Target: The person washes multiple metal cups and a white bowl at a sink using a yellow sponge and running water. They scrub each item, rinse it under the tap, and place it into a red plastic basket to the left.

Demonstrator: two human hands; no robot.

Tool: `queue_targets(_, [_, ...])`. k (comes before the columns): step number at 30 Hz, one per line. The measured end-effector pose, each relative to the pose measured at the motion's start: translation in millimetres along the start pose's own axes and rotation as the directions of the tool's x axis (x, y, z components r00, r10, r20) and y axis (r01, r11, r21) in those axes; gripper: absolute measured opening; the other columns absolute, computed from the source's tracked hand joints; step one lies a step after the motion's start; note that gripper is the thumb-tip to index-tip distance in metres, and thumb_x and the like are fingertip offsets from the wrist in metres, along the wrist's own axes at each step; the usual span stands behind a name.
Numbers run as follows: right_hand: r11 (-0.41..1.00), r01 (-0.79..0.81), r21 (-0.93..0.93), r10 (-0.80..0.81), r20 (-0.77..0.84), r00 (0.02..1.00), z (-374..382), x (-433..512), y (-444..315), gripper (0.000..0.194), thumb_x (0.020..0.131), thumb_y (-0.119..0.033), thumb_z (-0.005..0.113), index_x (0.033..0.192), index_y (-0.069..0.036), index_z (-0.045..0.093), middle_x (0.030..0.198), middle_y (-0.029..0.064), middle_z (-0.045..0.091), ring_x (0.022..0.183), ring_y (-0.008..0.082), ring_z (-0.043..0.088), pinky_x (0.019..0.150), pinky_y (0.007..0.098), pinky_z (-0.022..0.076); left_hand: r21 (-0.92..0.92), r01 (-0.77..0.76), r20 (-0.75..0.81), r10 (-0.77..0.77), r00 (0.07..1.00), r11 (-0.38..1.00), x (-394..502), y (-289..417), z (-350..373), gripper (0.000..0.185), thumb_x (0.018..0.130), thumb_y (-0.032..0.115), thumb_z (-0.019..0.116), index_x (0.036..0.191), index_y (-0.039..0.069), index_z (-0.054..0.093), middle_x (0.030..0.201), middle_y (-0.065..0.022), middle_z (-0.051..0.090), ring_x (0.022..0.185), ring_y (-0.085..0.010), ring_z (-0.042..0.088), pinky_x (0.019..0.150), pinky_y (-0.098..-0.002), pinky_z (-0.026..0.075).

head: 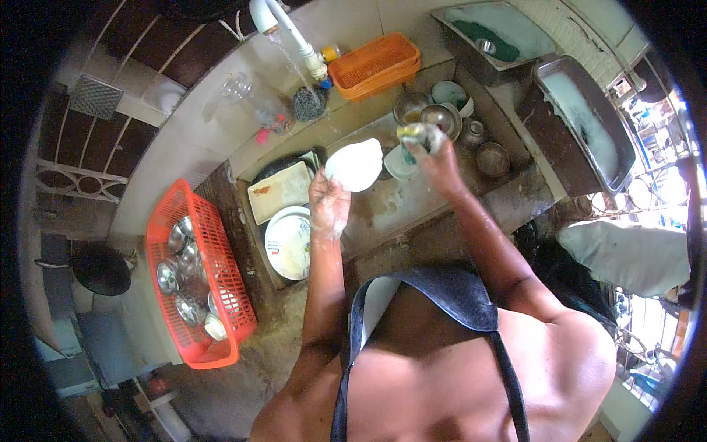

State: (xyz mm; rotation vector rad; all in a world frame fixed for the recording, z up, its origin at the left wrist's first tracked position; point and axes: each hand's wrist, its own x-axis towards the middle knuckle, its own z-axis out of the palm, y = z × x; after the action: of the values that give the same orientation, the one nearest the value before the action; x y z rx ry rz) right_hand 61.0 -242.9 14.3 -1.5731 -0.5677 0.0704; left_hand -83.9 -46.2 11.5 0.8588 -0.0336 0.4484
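Observation:
My left hand grips a white dish by its near edge and holds it up over the sink. Suds cling to that wrist. To the right, my foamy right hand is closed around a yellow-and-green scrubbing sponge. Partly behind the sponge is a pale bowl; whether it touches my fingers I cannot tell. Several metal bowls lie in the sink's far right corner. Left of my left wrist are a round white patterned plate and a stained cream rectangular tray.
Water runs from a white tap onto a dark scouring pad. Orange baskets stand on the back ledge. A red basket of metal bowls sits at left. Two basins of sudsy water, one upper, one lower, stand right.

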Motion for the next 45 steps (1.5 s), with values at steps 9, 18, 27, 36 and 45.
queue_targets(9, [0.926, 0.355, -0.131, -0.307, 0.288, 0.907, -9, 13, -58, 0.023, 0.083, -0.002, 0.075, 0.106, 0.000, 0.072, 0.101, 0.0113, 0.076, 0.090, 0.0164, 0.069, 0.082, 0.0355, 0.0557, 0.041, 0.026, 0.058, -0.029, 0.998, 0.999, -5, 6, 3, 0.043, 0.092, 0.022, 0.079, 0.123, 0.000, 0.058, 0.124, -0.0108, 0.068, 0.119, -0.0232, 0.063, 0.108, -0.0404, 0.045])
queue_targets(18, [0.986, -0.044, 0.159, 0.037, 0.048, 0.998, 21, 10, -42, 0.015, 0.091, -0.001, 0.065, 0.106, 0.000, 0.068, 0.094, 0.0052, 0.073, 0.084, 0.0119, 0.066, 0.078, 0.0304, 0.0563, 0.080, 0.015, 0.067, -0.020, 0.998, 0.997, -12, 8, 0, 0.046, 0.091, 0.024, 0.080, 0.123, -0.001, 0.058, 0.122, -0.0105, 0.069, 0.118, -0.0224, 0.063, 0.107, -0.0398, 0.045])
queue_targets(27, [0.942, 0.048, 0.332, -0.086, 0.102, 0.991, 14, 12, -46, 0.032, 0.102, -0.015, 0.061, 0.131, -0.005, 0.053, 0.117, 0.0095, 0.063, 0.103, 0.0215, 0.062, 0.091, 0.0378, 0.0532, -0.044, 0.001, -0.029, -0.002, 1.000, 0.999, -15, 0, 2, 0.067, 0.087, 0.028, 0.083, 0.137, -0.004, 0.051, 0.138, -0.0165, 0.062, 0.133, -0.0318, 0.057, 0.118, -0.0488, 0.039])
queue_targets(36, [0.844, 0.439, -0.307, -0.401, 0.180, 0.898, 37, -7, -57, 0.034, 0.079, 0.007, 0.063, 0.111, -0.002, 0.070, 0.108, 0.0198, 0.066, 0.102, 0.0406, 0.066, 0.089, 0.0461, 0.0540, 0.242, 0.004, -0.039, 0.006, 0.999, 0.970, -18, -1, -1, 0.041, 0.090, 0.031, 0.082, 0.111, 0.003, 0.061, 0.110, -0.0046, 0.071, 0.103, -0.0115, 0.063, 0.094, -0.0275, 0.047])
queue_targets(45, [0.904, 0.358, -0.233, -0.336, 0.127, 0.933, 37, -12, -34, 0.038, 0.075, 0.000, 0.068, 0.113, 0.000, 0.065, 0.108, 0.0232, 0.065, 0.104, 0.0467, 0.063, 0.091, 0.0490, 0.0525, 0.167, 0.052, -0.108, -0.034, 0.994, 0.985, -30, -9, 4, 0.033, 0.091, 0.026, 0.081, 0.105, 0.005, 0.060, 0.107, -0.0033, 0.069, 0.102, -0.0135, 0.062, 0.094, -0.0313, 0.046])
